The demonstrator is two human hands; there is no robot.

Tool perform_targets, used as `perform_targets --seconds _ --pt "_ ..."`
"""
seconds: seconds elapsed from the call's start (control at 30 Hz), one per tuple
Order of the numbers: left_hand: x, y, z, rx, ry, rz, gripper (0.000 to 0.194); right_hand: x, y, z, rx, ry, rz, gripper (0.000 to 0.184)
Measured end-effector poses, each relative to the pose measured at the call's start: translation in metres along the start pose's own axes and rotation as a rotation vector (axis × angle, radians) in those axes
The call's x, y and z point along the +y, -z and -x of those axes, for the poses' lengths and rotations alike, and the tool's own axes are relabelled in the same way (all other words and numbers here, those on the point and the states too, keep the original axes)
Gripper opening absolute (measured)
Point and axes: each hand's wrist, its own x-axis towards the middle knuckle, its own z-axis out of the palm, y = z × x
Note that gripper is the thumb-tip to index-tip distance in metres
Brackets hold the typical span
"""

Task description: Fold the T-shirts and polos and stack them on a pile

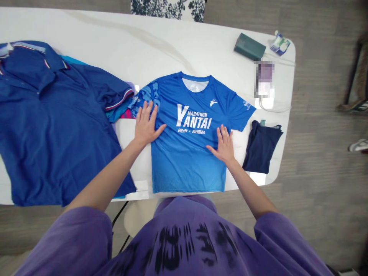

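A blue T-shirt point(189, 157) with white lettering lies flat, front side up, its collar pointing away from me. My left hand point(146, 124) rests with fingers spread at its left side, just below the patterned sleeve. Against the right side of the chest lies my right hand point(224, 145), its fingers stretched out and the thumb pointing inward. Neither hand grips the cloth. To the left, a darker blue polo shirt point(66, 126) is spread over other garments, whose turquoise and pink edges show beneath it. A folded navy garment point(262, 147) sits right of the T-shirt.
The white table point(100, 38) has rounded corners at the right. Near its far right corner are a dark green box point(249, 46), a small white-and-green carton point(280, 44) and a blurred-out phone-like item point(265, 78) with a white cable. A patterned chair point(168, 9) stands beyond the far edge.
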Motion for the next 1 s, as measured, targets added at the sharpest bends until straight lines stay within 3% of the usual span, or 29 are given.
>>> perform_targets --seconds 0.07,0.17,0.27,0.4,0.5,0.57,0.63,0.77,0.87,0.93,1.0 --pt "0.035 -0.012 0.045 -0.061 -0.022 -0.01 0.104 -0.007 0.011 -0.032 0.047 0.023 -0.04 0.1" --pt "0.085 -0.039 0.13 -0.266 -0.085 -0.043 0.098 -0.014 0.032 -0.104 0.109 0.079 -0.099 0.09" --pt "0.109 -0.066 0.2 -0.425 -0.074 -0.072 0.102 -0.011 0.05 -0.176 0.123 0.141 -0.101 0.09" --pt "0.112 -0.087 0.239 -0.499 0.004 -0.092 0.109 -0.005 0.055 -0.23 0.097 0.163 -0.064 0.094" --pt "0.116 -0.09 0.241 -0.531 0.042 -0.114 0.111 -0.01 0.05 -0.224 0.117 0.143 -0.04 0.094" --pt "0.122 -0.086 0.241 -0.576 0.069 -0.144 0.109 -0.018 0.041 -0.189 0.136 0.115 -0.028 0.092" --pt "0.125 -0.078 0.245 -0.632 0.112 -0.179 0.108 -0.029 0.027 -0.125 0.118 0.06 -0.017 0.091" --pt "0.118 -0.063 0.27 -0.66 0.175 -0.237 0.105 -0.047 -0.015 0.063 -0.043 -0.092 -0.05 0.105" --pt "0.105 -0.059 0.301 -0.603 0.211 -0.265 0.092 -0.056 -0.045 0.19 -0.202 -0.222 -0.125 0.097" --pt "0.1 -0.057 0.319 -0.605 0.273 -0.213 0.077 -0.06 -0.057 0.245 -0.259 -0.301 -0.154 0.08" --pt "0.099 -0.053 0.333 -0.629 0.312 -0.136 0.06 -0.061 -0.061 0.274 -0.287 -0.348 -0.16 0.066"
